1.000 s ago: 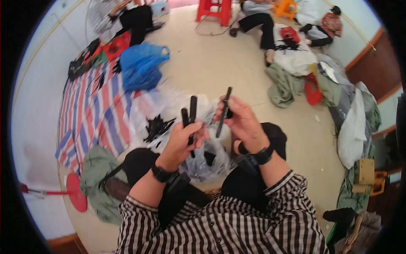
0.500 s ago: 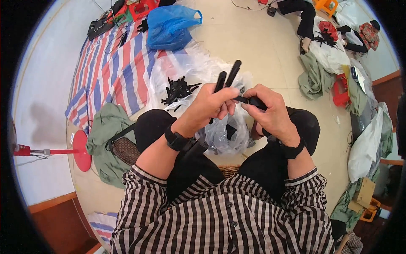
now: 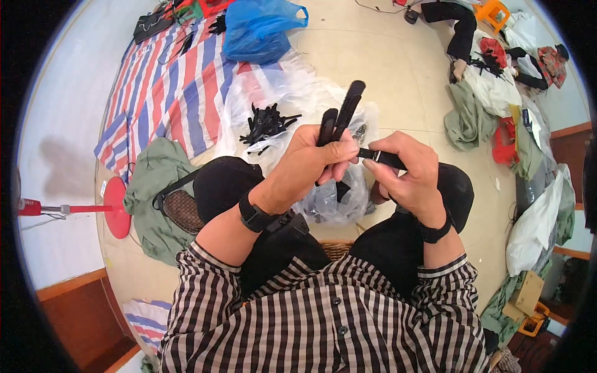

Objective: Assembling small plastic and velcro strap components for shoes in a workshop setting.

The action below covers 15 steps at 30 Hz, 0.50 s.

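My left hand (image 3: 306, 163) is closed around several long, flat black strips (image 3: 349, 110), whose rounded ends stick up past the thumb. Between my two hands lies a black strip-like piece (image 3: 390, 160) with a small shiny band across it. My right hand (image 3: 413, 168) pinches its right end between thumb and fingers, while its left end meets my left fingertips. Their exact kind is unclear. Below my hands, a clear plastic bag (image 3: 329, 205) holds something dark. A heap of similar black pieces (image 3: 267, 126) lies on whitish plastic sheeting (image 3: 239, 99) beyond my left hand.
A blue plastic bag (image 3: 258, 40) rests on a striped sheet (image 3: 180, 87) at the far left. A red round-based stand (image 3: 115, 208) and green cloth (image 3: 152, 177) are to my left. Another person's leg (image 3: 460, 31), a red stool (image 3: 505, 146) and white bags (image 3: 528, 242) are at right.
My right hand has shifted slightly right and down, exposing more of the piece between my hands. The strips in my left hand have turned, showing broader faces. The whole view has shifted slightly.
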{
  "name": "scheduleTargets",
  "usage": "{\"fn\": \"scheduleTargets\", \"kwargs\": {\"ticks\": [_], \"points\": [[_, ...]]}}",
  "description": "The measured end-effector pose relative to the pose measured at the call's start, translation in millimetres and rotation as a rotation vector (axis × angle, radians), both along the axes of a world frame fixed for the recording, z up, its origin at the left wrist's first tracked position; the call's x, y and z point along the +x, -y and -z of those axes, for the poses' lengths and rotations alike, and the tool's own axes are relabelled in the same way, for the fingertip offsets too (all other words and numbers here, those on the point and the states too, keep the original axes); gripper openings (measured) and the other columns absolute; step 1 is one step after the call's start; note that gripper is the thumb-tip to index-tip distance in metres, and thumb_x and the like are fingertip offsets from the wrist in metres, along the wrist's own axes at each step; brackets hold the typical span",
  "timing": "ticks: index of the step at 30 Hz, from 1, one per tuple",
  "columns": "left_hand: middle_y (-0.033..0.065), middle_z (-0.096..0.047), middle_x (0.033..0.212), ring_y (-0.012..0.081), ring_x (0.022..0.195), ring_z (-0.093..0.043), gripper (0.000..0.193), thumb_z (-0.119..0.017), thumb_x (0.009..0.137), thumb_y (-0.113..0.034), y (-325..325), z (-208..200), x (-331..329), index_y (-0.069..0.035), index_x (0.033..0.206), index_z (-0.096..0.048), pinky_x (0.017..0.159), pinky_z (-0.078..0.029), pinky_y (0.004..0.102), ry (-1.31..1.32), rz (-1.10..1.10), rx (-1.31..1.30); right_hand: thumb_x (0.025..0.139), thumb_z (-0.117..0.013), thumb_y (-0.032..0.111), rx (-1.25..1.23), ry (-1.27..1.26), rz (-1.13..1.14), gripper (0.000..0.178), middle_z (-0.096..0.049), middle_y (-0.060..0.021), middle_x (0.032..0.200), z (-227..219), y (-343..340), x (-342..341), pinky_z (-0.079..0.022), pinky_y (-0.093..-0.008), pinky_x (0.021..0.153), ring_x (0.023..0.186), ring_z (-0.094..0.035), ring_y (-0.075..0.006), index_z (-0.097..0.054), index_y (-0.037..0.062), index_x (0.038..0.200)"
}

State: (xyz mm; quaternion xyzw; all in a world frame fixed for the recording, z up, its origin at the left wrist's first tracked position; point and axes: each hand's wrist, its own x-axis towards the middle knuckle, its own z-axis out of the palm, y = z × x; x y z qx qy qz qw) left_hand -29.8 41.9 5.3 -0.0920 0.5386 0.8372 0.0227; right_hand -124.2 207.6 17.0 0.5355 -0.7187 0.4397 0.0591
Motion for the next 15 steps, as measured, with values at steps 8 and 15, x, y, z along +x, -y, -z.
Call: {"fn": "scheduleTargets", "kwargs": {"ticks": [8, 15], "points": [[0.0002, -0.052, 0.055, 0.0040, 0.044, -0.042, 0.021, -0.060, 0.086, -0.022, 3.6, -12.1, 11.6, -0.004, 0.076, -0.060, 0.040, -0.029, 0.0175, -0.005, -0.035, -0.073, 0.063, -0.073, 0.004, -0.029, 0.064, -0.018, 0.023, -0.061, -0.0106, 0.073, 2.5, 3.4, 5.2, -0.047, -0.0299, 0.057, 0.064, -0.061, -0.0249, -0.060, 0.0017, 0.083], [0.0009, -0.053, 0.055, 0.0042, 0.043, -0.041, 0.023, -0.059, 0.087, -0.024, 3.4, -18.0, 16.9, -0.004, 0.076, -0.059, 0.040, -0.029, 0.0176, -0.017, 0.008, -0.074, 0.065, -0.072, 0.004, -0.069, 0.191, -0.058, 0.023, -0.062, -0.0104, 0.075, -3.5, 0.5, 11.5, -0.048, -0.0290, 0.060, 0.066, -0.062, -0.0244, -0.061, 0.0022, 0.085]]}}
